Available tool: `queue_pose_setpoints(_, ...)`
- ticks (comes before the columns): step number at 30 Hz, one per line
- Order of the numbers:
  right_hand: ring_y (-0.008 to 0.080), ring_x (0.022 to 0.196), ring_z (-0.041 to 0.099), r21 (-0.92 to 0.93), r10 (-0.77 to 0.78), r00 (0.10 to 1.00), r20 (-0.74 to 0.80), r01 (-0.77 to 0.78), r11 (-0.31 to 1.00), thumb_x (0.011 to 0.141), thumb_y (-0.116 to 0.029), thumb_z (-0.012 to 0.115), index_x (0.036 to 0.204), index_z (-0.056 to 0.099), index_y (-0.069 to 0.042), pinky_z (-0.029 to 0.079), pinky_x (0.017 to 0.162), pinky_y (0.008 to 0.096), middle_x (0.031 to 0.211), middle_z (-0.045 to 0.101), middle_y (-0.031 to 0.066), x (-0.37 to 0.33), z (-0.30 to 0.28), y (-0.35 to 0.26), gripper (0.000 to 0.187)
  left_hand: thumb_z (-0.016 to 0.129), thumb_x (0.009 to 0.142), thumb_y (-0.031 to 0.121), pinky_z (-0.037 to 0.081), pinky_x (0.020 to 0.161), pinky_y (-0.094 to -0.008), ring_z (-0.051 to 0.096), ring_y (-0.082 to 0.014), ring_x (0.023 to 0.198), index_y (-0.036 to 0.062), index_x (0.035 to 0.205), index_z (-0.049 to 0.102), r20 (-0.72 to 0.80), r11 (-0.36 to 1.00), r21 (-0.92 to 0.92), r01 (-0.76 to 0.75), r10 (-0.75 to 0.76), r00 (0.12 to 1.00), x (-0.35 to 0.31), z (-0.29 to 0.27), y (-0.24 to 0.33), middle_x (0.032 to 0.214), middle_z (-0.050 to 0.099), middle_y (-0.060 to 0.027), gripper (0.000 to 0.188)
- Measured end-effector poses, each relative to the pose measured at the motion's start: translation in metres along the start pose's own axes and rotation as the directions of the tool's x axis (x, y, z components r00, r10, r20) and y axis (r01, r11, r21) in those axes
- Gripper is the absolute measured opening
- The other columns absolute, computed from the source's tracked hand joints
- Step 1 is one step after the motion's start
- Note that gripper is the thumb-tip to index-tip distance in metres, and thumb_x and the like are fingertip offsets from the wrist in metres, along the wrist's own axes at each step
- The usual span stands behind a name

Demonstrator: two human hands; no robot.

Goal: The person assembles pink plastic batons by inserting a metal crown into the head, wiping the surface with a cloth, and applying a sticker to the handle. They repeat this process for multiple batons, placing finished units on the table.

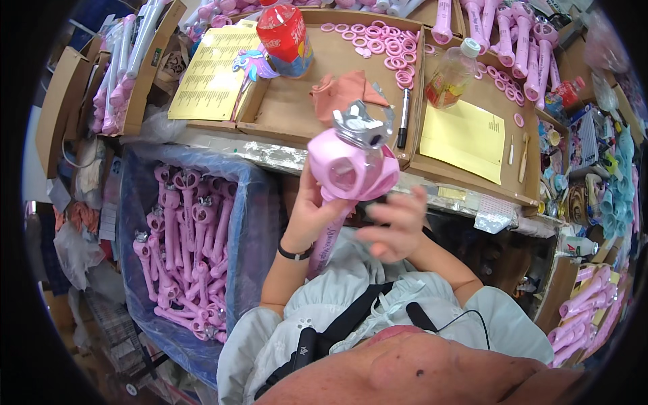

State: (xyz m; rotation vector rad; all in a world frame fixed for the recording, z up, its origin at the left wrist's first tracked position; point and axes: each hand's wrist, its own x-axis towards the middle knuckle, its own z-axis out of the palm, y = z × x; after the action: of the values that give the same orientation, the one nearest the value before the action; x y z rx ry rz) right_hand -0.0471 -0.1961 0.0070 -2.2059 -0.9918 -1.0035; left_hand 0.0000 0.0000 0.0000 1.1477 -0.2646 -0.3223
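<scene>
My left hand (313, 214) is closed around the upper handle of a pink toy wand (344, 165), just below its round openwork head. A shiny silver crown (363, 125) tops the head, which is tilted slightly away from me. The wand's handle runs down past my wrist toward my lap. To the right of the wand head, a little apart from it, my right hand (395, 223) is blurred by motion. Its fingers look apart and bent, with nothing visible in them.
A blue-lined bin (246, 229) at left holds several pink wands (196, 236). Cardboard trays (287, 111) ahead carry pink rings (391, 42), an orange cloth (341, 94), a black marker (403, 120), a red-labelled bottle (283, 37), a clear bottle (453, 74) and yellow sheets (462, 140).
</scene>
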Motion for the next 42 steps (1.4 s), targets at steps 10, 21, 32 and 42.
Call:
queue_pose_setpoints(10, 0.0307, 0.119, 0.038, 0.42, 0.627, 0.69, -0.361, -0.48, 0.77, 0.091, -0.038, 0.055, 0.121, 0.049, -0.001, 0.03, 0.1, 0.0386, 0.127, 0.037, 0.0186, 0.008, 0.04, -0.001, 0.048, 0.07, 0.081, 0.032, 0.051, 0.056, -0.0332, 0.062, -0.0222, 0.067, 0.0126, 0.14, 0.022, 0.29, 0.897, -0.337, 0.284, -0.188, 0.938, 0.002, 0.001, -0.003, 0.102, 0.058, -0.0131, 0.078)
queue_pose_setpoints(21, 0.0243, 0.118, 0.038, 0.813, 0.766, 0.613, -0.195, -0.336, 0.476, 0.09, -0.036, 0.059, 0.123, 0.038, -0.002, 0.029, 0.101, 0.0362, 0.127, 0.037, 0.0166, 0.015, 0.042, -0.003, 0.052, 0.086, 0.063, 0.02, 0.042, 0.095, -0.0342, 0.049, -0.0216, 0.116, 0.0028, 0.139, 0.019, 0.01, 0.918, 0.383, -0.098, 0.102, 0.995, 0.002, 0.015, 0.003, 0.129, 0.043, -0.0129, 0.103)
queue_pose_setpoints(32, 0.0124, 0.087, 0.041, 0.864, 0.905, 0.398, -0.151, -0.392, 0.317, 0.101, -0.025, 0.034, 0.098, 0.041, -0.003, 0.036, 0.084, 0.026, 0.105, 0.045, 0.0097, 0.03, 0.039, 0.003, 0.024, 0.088, 0.057, 0.011, 0.039, 0.099, -0.0346, 0.044, -0.0207, 0.12, 0.0035, 0.141, 0.014, 0.03, 0.942, 0.295, -0.161, 0.159, 0.987, -0.005, 0.019, -0.002, 0.133, 0.038, -0.0121, 0.112)
queue_pose_setpoints(42, 0.0229, 0.105, 0.043, 0.476, 0.702, 0.558, -0.444, -0.516, 0.712, 0.097, -0.021, 0.042, 0.103, 0.053, -0.003, 0.033, 0.095, 0.034, 0.113, 0.046, 0.013, 0.02, 0.033, 0.002, 0.022, 0.085, 0.06, 0.007, 0.038, 0.099, -0.0339, 0.043, -0.0197, 0.121, 0.0044, 0.142, 0.014, 0.023, 0.961, 0.252, -0.11, 0.107, 0.994, -0.004, 0.02, 0.003, 0.133, 0.037, -0.0105, 0.108)
